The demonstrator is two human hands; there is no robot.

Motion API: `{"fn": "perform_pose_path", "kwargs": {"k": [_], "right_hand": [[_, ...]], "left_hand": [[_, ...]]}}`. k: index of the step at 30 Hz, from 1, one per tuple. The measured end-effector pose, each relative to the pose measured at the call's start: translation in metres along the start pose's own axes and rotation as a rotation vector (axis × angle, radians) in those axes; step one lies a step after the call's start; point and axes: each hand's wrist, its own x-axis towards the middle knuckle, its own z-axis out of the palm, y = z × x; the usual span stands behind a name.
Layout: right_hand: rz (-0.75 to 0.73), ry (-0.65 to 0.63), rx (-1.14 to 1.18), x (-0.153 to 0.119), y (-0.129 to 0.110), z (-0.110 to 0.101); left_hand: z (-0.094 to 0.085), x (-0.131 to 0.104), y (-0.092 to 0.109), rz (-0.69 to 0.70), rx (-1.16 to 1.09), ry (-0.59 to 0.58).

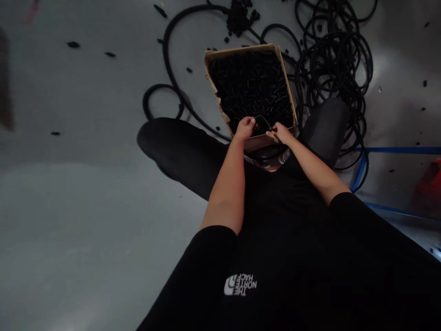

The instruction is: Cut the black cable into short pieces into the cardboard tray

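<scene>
My right hand (283, 133) is closed around an orange-and-black handled tool (274, 133), whose dark front end points up and left over the box. Whether it is a knife or some kind of cutters I cannot make out. My left hand (245, 128) is closed in a pinch just left of the tool. A small black piece seems to sit at its fingertips, but it blends into the dark contents behind. Both hands are over the near edge of an open cardboard box (290, 87), filled with short black tube-like pieces (251, 78).
A tangled heap of black hose (334, 69) lies right of the box, and one loop (167, 50) curves around its left. Black scraps (73, 44) dot the grey floor (76, 207). Blue tape or bars (399, 150) and a red object (429, 184) are at the right.
</scene>
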Motion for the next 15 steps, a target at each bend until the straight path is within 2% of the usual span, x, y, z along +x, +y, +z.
{"fn": "perform_pose_path", "kwargs": {"k": [3, 6, 10, 15], "right_hand": [[-0.125, -0.003, -0.203, 0.000, 0.003, 0.003], [-0.210, -0.037, -0.317, -0.003, 0.003, 0.005], [-0.227, -0.047, -0.379, -0.009, 0.000, 0.005], [-0.229, -0.066, -0.401, -0.014, -0.003, 0.003]], "left_hand": [[0.003, -0.002, 0.001, 0.073, 0.038, 0.047], [0.010, -0.004, 0.002, 0.086, -0.007, 0.015], [0.016, -0.004, 0.000, 0.048, -0.094, -0.011], [0.014, -0.003, 0.000, 0.075, -0.009, 0.018]]}}
